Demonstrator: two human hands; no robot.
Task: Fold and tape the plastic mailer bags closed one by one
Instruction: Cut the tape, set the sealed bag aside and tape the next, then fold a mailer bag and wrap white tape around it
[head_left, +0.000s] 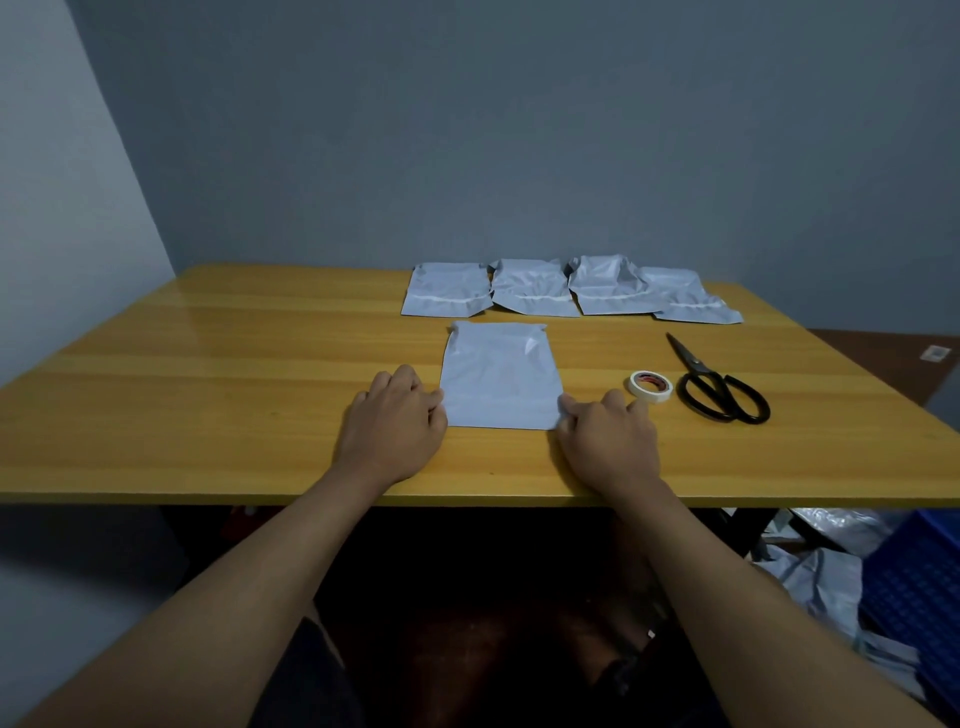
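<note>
Between both hands' grip (501, 410), mailer bag (500, 376).

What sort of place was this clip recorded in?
Probably a small home or back-room packing station: a plain wooden table against a bare grey wall, with mailer bags laid in a row, tape roll and scissors beside them, and more bags on the floor.
</note>
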